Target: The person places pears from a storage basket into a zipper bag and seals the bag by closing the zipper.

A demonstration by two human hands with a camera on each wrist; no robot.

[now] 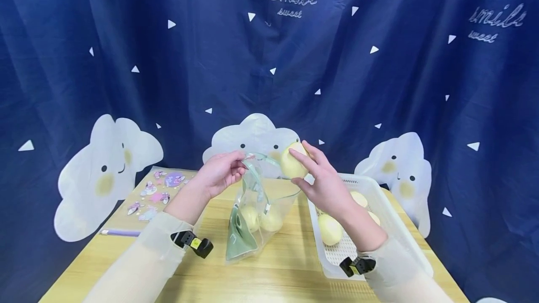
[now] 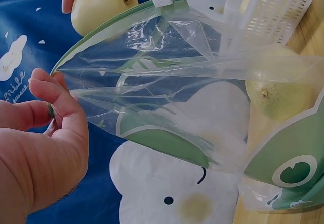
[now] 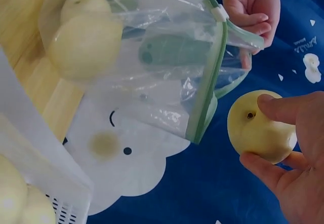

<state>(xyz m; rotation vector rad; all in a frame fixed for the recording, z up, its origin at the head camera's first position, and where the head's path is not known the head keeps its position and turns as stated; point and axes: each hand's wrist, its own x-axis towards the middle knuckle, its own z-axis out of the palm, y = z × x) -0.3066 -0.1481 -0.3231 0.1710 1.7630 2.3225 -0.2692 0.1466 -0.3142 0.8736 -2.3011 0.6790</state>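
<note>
Cloud-print curtain (image 1: 261,88): It hung beyond the fingers of the left hand (image 1: 221,169) and right hand (image 1: 322,176), too far back to hinder them.
Wooden table (image 1: 286,270): Its top lay below all the fingers.
White plastic basket (image 1: 397,228): It stood below and rightward of the right fingers; its raised wall seemed worth steering the wrist clear of.
Cartoon sticker sheet (image 1: 162,193): It lay left of the left fingers, out of the way.
Clear zip bag (image 1: 242,242): It hung below the left fingers, with two bagged pears (image 1: 271,220) low inside. Its mouth gaped, but loose film sagged in folds and looked apt to snag; drawing the rim up and outward seemed wise.
Left grip: Thumb and fingertips were pinched together on the bag's rim.
Right grip: Thumb and fingers were clamped around the held pear (image 1: 293,160).
Held pear: It sat within the right fingers, just outside the mouth. Lowering it past the rim before releasing looked safest, since a drop could have bruised fruit.
Basket pears (image 1: 330,229): At least three showed below the right fingers.
Zip slider (image 2: 163,0): It sat apart from the left fingertips, a likely catch point.
</note>
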